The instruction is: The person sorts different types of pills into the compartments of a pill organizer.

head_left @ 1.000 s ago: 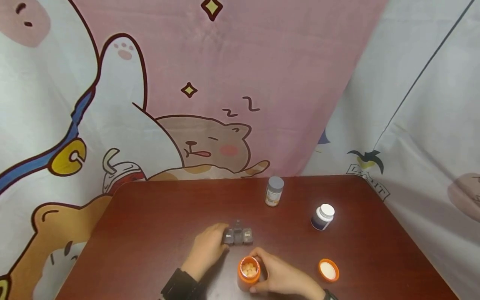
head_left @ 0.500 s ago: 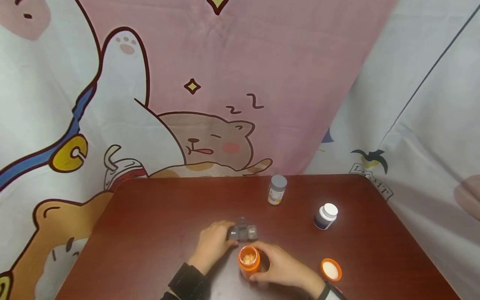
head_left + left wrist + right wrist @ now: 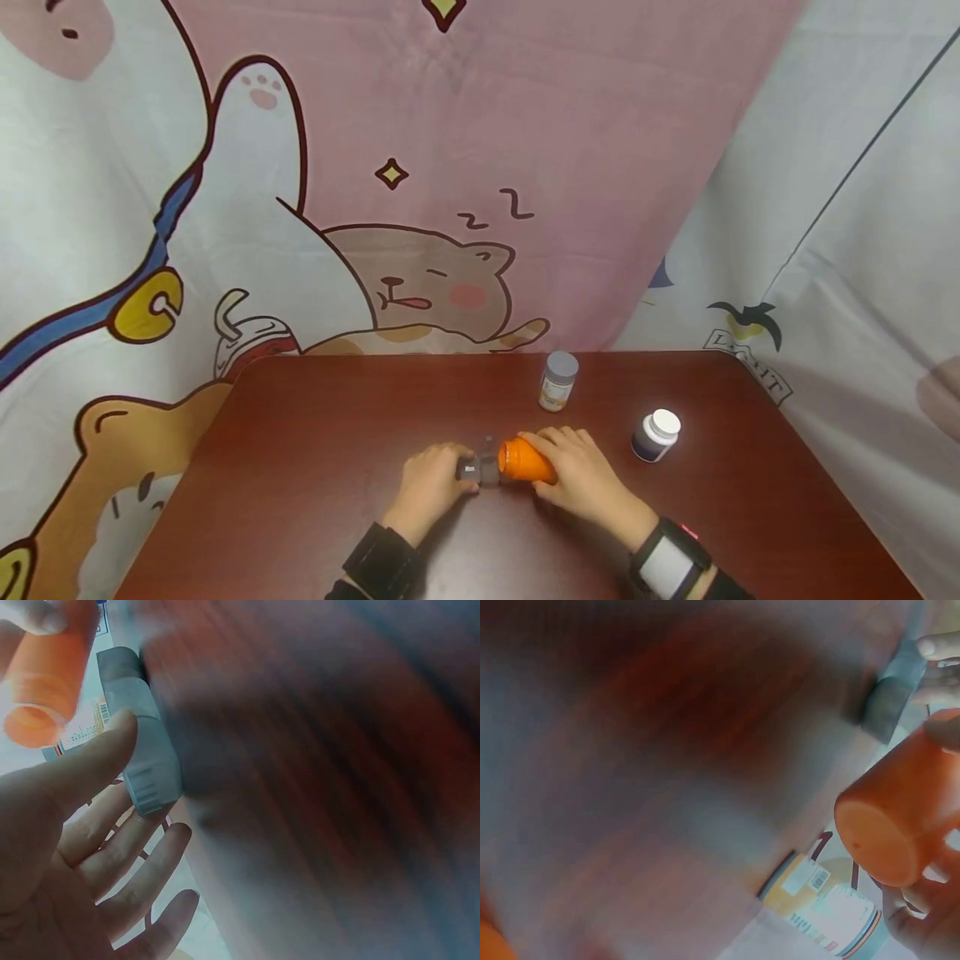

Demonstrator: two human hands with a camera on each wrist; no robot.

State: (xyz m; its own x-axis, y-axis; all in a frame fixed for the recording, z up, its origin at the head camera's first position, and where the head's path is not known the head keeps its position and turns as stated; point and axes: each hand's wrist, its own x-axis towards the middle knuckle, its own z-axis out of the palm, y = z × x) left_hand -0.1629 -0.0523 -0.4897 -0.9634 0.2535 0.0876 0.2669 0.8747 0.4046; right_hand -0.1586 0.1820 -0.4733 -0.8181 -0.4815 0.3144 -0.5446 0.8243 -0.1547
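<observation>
A small dark grey pill organizer (image 3: 474, 470) lies on the red-brown table (image 3: 315, 433). My left hand (image 3: 438, 483) holds its left end between thumb and fingers; the left wrist view shows the thumb against the organizer (image 3: 146, 754). My right hand (image 3: 570, 467) grips an open orange bottle (image 3: 525, 461), tipped on its side with the mouth over the organizer. In the right wrist view the bottle's base (image 3: 892, 821) faces the camera, with the organizer (image 3: 894, 697) beyond it. The orange bottle's mouth (image 3: 34, 724) shows at the left wrist view's upper left. No pills are visible.
A grey-capped bottle (image 3: 558, 381) stands behind the hands, and a dark bottle with a white cap (image 3: 655, 435) stands to the right. A cartoon-printed cloth (image 3: 450, 167) hangs behind the table. The table's rounded far corners are near both walls.
My right hand lifted the orange bottle from upright near the front edge and tipped it sideways onto the organizer. The orange cap on the right is now out of sight.
</observation>
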